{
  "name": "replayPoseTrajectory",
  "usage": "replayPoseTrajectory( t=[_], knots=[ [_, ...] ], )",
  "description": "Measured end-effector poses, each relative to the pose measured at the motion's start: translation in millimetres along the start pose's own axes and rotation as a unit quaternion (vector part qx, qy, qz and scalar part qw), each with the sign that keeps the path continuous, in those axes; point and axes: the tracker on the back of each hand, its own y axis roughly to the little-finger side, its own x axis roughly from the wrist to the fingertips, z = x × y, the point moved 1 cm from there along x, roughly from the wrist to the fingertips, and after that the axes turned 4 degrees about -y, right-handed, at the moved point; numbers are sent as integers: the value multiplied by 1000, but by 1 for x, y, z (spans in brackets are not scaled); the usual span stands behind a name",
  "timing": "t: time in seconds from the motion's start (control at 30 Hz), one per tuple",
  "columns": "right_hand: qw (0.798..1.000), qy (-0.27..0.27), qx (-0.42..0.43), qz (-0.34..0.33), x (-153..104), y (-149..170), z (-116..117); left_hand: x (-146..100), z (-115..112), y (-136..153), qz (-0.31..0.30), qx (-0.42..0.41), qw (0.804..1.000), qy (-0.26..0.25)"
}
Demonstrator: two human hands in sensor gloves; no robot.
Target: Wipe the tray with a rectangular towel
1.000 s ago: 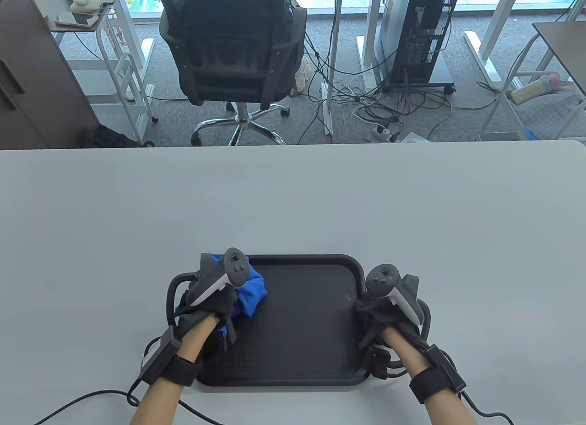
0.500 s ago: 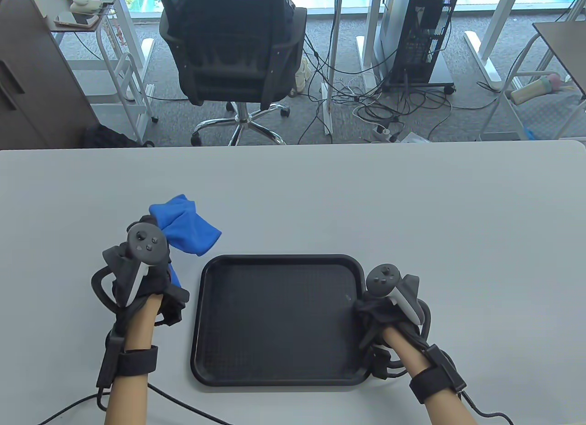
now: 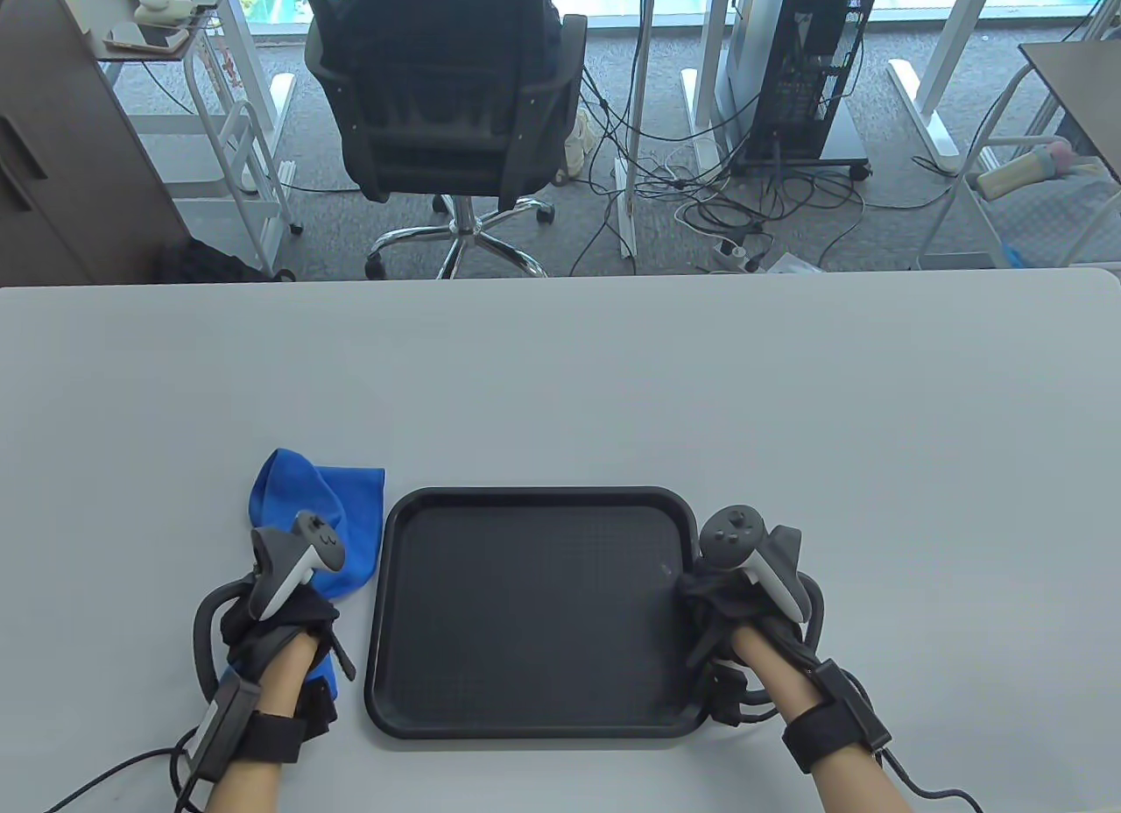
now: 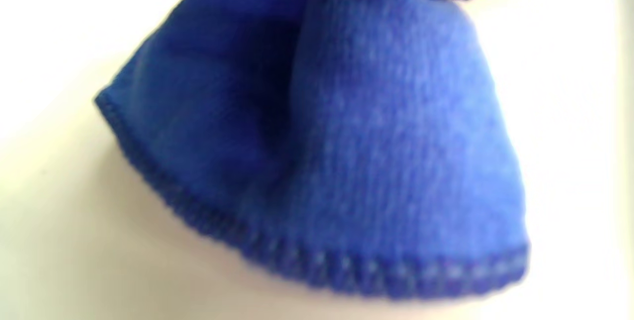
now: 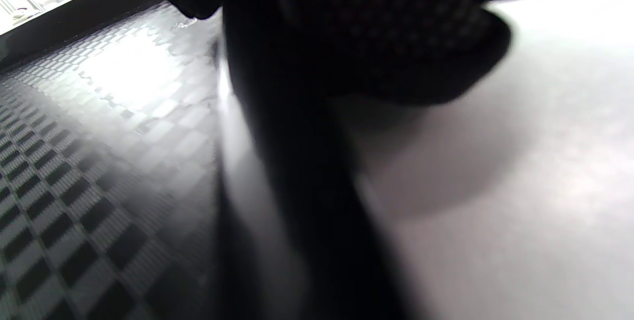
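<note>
Left hand (image 3: pixel 280 616) grips the blue towel (image 3: pixel 320 506) on the bench, just left of the tray (image 3: pixel 534 498); your right hand (image 3: pixel 744 603) holds the tray's right rim. Tray lies rightward.

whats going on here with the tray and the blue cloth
A person in sensor gloves is working at a grey table. The left hand holds a blue towel, which lies bunched on the table just left of the black tray, not on it. The right hand rests at the tray's right edge, apparently steadying it. Nothing lies inside the tray at this moment, so the towel is off the surface it is meant to wipe.
</note>
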Motion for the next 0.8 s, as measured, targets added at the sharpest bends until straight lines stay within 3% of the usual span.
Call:
replayPoseTrajectory(
  t=[0.1,0.17,0.23,0.37,0.47,0.6,0.7,0.8],
  knots=[
    [1000,-2,2,1,-2,0,-1,-4,7,7,-6,-34,999,11],
    [1000,5,3,-1,-5,-2,-8,-11,21,15,-13,-76,997,-24],
    [999,49,-13,-11,-10,-5,-20,-22,38,22,-22,-117,991,-69],
    [984,164,-28,-69,-34,-14,-52,-54,72,26,-97,-215,955,-178],
    [971,207,5,-122,-57,-24,-65,-75,84,19,-169,-250,923,-240],
    [942,235,33,-237,-94,-45,-70,-101,85,-9,-287,-287,861,-306],
    [925,226,32,-305,-109,-62,-63,-113,75,-30,-360,-275,842,-294],
    [918,202,6,-342,-110,-74,-45,-121,56,-50,-402,-239,839,-279]
  ],
)
